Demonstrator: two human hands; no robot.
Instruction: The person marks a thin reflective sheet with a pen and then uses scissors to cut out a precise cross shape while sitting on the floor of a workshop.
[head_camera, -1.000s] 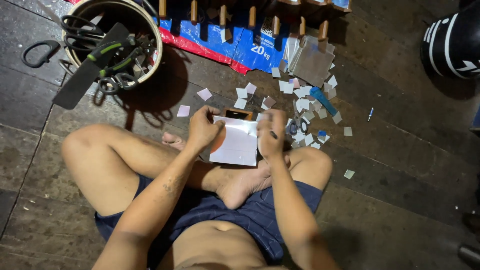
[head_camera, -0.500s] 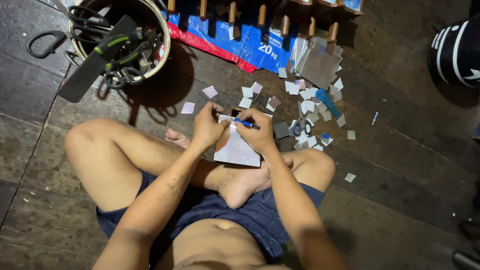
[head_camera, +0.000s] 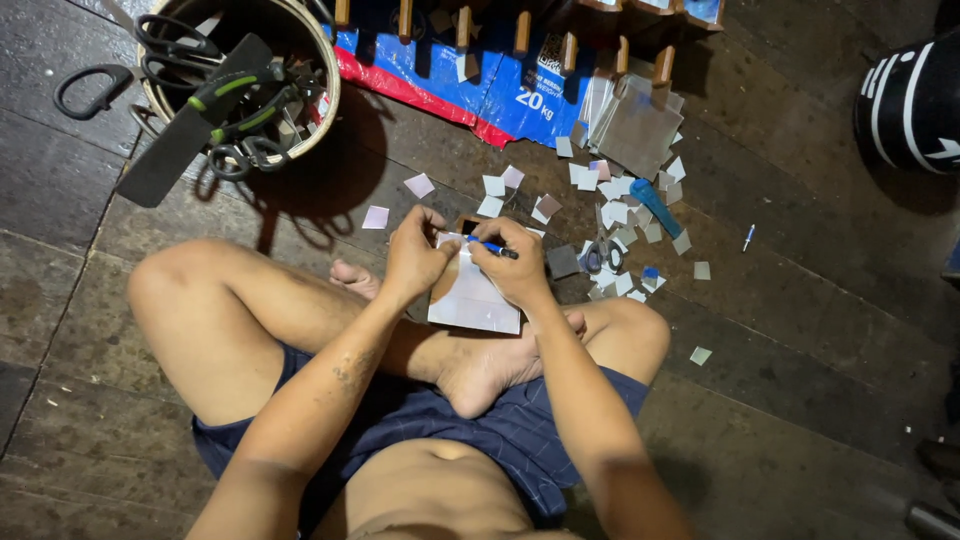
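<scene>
Seated cross-legged on a dark plank floor, with a pale rectangular sheet propped over the shin and ankle, long axis running roughly from 12 down to 6 o'clock, tilted a little toward 5

Left hand at about 10 o'clock of the sheet's middle, fingers curled narrow and pinching its upper left edge, thumb pressed on the face; holding the sheet steady, nothing else in it

Right hand at about 1 o'clock of the sheet's middle, closed in a writing grip round a blue pen, pen lying nearly level along the 9-to-3 line with its tip toward the left hand, touching or just above the sheet's top edge; cannot tell which

Both hands just beside each other at the sheet's far end, right hand nearer the top right corner, left nearer the top left

Beyond the hands, toward 1 and 2 o'clock, scattered small square offcuts, with a pair of scissors among them just beside the right hand

Farther off at 10 o'clock, a round bucket of tools; at 12, a blue and red sack under wooden legs
</scene>
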